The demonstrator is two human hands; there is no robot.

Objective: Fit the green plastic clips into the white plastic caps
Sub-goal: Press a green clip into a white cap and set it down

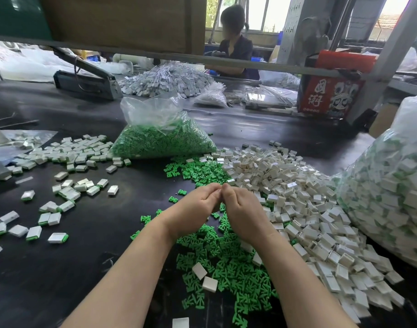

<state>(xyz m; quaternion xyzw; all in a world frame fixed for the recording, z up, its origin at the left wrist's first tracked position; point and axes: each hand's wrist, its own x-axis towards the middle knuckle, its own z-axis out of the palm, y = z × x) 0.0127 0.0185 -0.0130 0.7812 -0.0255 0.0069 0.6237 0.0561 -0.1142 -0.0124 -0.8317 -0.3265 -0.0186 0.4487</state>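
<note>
My left hand and my right hand meet fingertip to fingertip above the black table, backs toward the camera. Both have their fingers curled inward, and whatever lies between them is hidden. Loose green clips lie in a heap under and in front of my wrists. A broad pile of empty white caps spreads to the right of my hands. White caps with green clips fitted are scattered on the left. Two stray white caps lie on the green heap.
A clear bag of green clips stands behind my hands. A large bag of filled caps bulges at the right edge. A red carton, a heat sealer and another person are at the back.
</note>
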